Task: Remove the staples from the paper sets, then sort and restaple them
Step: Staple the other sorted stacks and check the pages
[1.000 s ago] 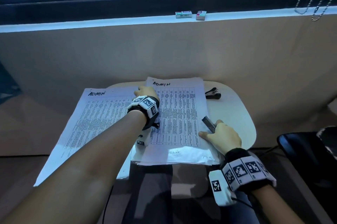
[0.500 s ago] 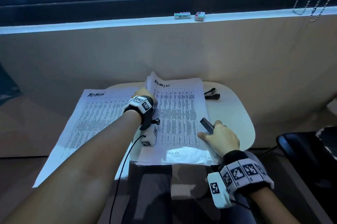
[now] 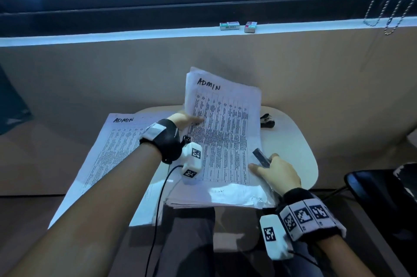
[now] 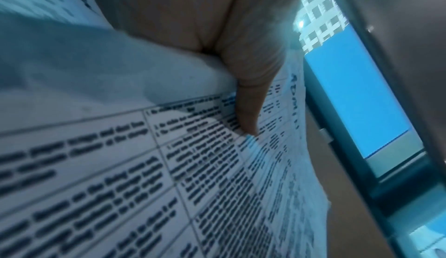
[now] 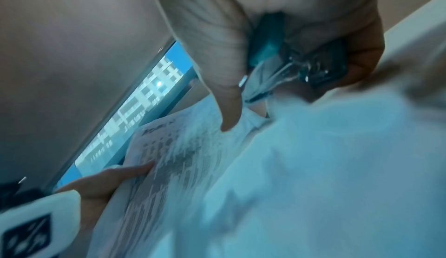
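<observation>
A printed paper set [image 3: 222,137] marked ADMIN lies on the small white table [image 3: 293,141], its far end raised and curling toward me. My left hand [image 3: 187,121] grips its left edge, thumb on top of the print [image 4: 248,109] and fingers hidden beneath. My right hand [image 3: 270,168] holds a dark stapler [image 3: 261,157] while its thumb [image 5: 226,100] presses the set's right edge. The stapler [image 5: 289,67] sits in the palm, metal nose toward the paper. A second ADMIN sheet [image 3: 112,148] lies flat at the left, overhanging the table.
A black staple remover [image 3: 267,121] lies on the table beyond the papers. Two small boxes [image 3: 229,25] [image 3: 250,26] sit on the window ledge. A beige wall stands close behind the table. A black chair [image 3: 383,197] is at the right; bead chains [image 3: 392,1] hang upper right.
My left hand has turned from lying on the paper set to gripping its left edge, and has lifted the far end. The right hand with the stapler has stayed in place.
</observation>
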The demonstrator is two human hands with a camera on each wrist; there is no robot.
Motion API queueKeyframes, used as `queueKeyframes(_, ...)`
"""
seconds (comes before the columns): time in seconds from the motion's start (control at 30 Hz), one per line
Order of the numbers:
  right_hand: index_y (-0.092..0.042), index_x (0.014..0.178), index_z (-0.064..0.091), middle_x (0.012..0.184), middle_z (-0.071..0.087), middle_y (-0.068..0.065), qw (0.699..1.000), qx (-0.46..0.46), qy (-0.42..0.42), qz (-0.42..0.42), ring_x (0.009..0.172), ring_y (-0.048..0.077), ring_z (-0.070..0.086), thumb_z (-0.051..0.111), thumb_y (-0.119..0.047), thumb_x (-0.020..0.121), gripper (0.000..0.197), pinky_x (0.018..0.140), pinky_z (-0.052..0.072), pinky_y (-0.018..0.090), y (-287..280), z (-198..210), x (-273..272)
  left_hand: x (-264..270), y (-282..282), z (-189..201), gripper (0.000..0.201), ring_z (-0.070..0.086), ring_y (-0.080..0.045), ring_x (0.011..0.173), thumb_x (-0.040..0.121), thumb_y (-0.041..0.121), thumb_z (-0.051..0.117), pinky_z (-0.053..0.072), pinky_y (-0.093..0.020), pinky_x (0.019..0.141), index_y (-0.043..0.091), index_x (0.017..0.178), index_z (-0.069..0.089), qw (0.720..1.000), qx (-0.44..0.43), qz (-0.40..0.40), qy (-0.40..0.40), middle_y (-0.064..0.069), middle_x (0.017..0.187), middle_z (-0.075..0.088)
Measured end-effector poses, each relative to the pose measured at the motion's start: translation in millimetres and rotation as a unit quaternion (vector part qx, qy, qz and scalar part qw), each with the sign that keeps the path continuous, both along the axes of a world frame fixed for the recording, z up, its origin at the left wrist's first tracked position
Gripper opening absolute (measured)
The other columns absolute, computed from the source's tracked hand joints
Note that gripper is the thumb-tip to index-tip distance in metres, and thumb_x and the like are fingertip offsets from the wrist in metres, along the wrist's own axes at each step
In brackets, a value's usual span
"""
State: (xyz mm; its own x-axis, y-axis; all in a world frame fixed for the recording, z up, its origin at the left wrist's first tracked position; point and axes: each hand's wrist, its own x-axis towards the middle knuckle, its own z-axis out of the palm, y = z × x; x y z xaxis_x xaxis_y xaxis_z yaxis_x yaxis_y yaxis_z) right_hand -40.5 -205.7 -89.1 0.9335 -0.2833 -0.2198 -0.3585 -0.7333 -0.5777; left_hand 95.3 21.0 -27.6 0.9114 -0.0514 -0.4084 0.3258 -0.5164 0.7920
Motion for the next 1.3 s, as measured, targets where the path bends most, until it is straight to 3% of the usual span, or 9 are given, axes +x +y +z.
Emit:
queueKeyframes(0.17,-0.016,0.067,0.049,0.076,0.056,0.012,0.968,0.149,-0.188,-0.078,0.074,0.033,0.053,0.062,-0.035,0.087,0.031,0.062,0.042,0.034,-14,27,10,-26,15,28,0.031,0.059,-0.029,0.099,0.083,0.01,0.062,0.05,-0.042,0.092,0.001,0.113,0.057,0.963,-0.251,-0.045,-0.085,-0.011,0.1,0.067)
queueKeyframes(0.33,-0.009,0.077,0.049,0.058,0.046,0.004,0.857,0.387,-0.335,-0.064,0.046,0.016,0.047,0.057,-0.02,0.092,0.02,0.052,0.047,0.034,0,95,29,-52,19,68,0.05,0.063,-0.002,0.061,0.046,0.042,0.085,0.051,-0.02,0.058,0.015,0.082,0.062,0.947,-0.259,-0.105,-0.158,0.009,0.065,0.068)
queueKeyframes(0.47,-0.019,0.067,0.043,0.057,0.046,-0.002,0.828,0.352,-0.427,-0.091,0.042,0.005,0.045,0.056,-0.014,0.09,0.027,0.047,0.039,0.024,17,141,32,-75,6,91,0.002,0.063,0.003,0.062,0.083,0.014,0.061,0.047,-0.025,0.07,0.016,0.083,0.06,0.932,-0.248,-0.064,-0.258,0.012,0.064,0.068)
queueKeyframes(0.63,-0.024,0.072,0.045,0.064,0.048,-0.004,0.802,0.297,-0.509,-0.103,0.056,0.016,0.052,0.055,-0.019,0.093,0.024,0.049,0.045,0.026,37,155,11,-94,2,100,0.025,0.067,-0.012,0.096,0.07,0.036,0.075,0.051,-0.033,0.087,0.027,0.092,0.068,0.884,-0.295,-0.009,-0.362,0.006,0.097,0.073)
queueKeyframes(0.73,-0.024,0.076,0.045,0.071,0.047,-0.002,0.802,0.351,-0.47,-0.112,0.064,0.023,0.051,0.053,-0.018,0.095,0.021,0.047,0.044,0.021,43,135,2,-99,1,99,0.024,0.067,-0.001,0.084,0.066,0.033,0.078,0.051,-0.018,0.076,0.024,0.085,0.066,0.86,-0.331,0.027,-0.386,0.015,0.081,0.073)
queueKeyframes(0.9,-0.023,0.086,0.047,0.082,0.048,0.001,0.799,0.364,-0.456,-0.145,0.072,0.028,0.053,0.054,-0.016,0.093,0.013,0.043,0.041,0.013,42,125,4,-97,-6,122,0.037,0.068,-0.012,0.08,0.061,0.043,0.078,0.056,-0.025,0.072,0.019,0.086,0.065,0.828,-0.336,0.073,-0.444,0.008,0.078,0.072)
queueKeyframes(1.03,-0.028,0.076,0.042,0.072,0.046,-0.006,0.777,0.362,-0.495,-0.141,0.063,0.025,0.051,0.052,-0.013,0.094,0.026,0.045,0.043,0.017,36,138,7,-96,-17,145,0.009,0.065,-0.011,0.078,0.087,0.032,0.061,0.056,-0.031,0.071,0.026,0.084,0.067,0.797,-0.292,0.065,-0.524,0.009,0.076,0.068)
queueKeyframes(1.17,-0.026,0.077,0.042,0.071,0.045,-0.004,0.771,0.378,-0.494,-0.133,0.055,0.017,0.047,0.052,-0.013,0.095,0.024,0.048,0.044,0.021,31,132,5,-103,-15,144,0.015,0.063,-0.01,0.083,0.094,0.022,0.052,0.052,-0.024,0.074,0.017,0.094,0.067,0.791,-0.244,0.053,-0.558,0.001,0.085,0.067)
queueKeyframes(1.3,-0.022,0.09,0.044,0.079,0.051,0.0,0.692,0.402,-0.57,-0.186,0.057,0.01,0.051,0.055,-0.017,0.092,0.012,0.053,0.044,0.024,30,132,-5,-110,-11,139,0.017,0.061,-0.008,0.082,0.094,0.021,0.053,0.049,-0.025,0.075,0.012,0.094,0.067,0.785,-0.249,0.075,-0.562,0.002,0.083,0.065)
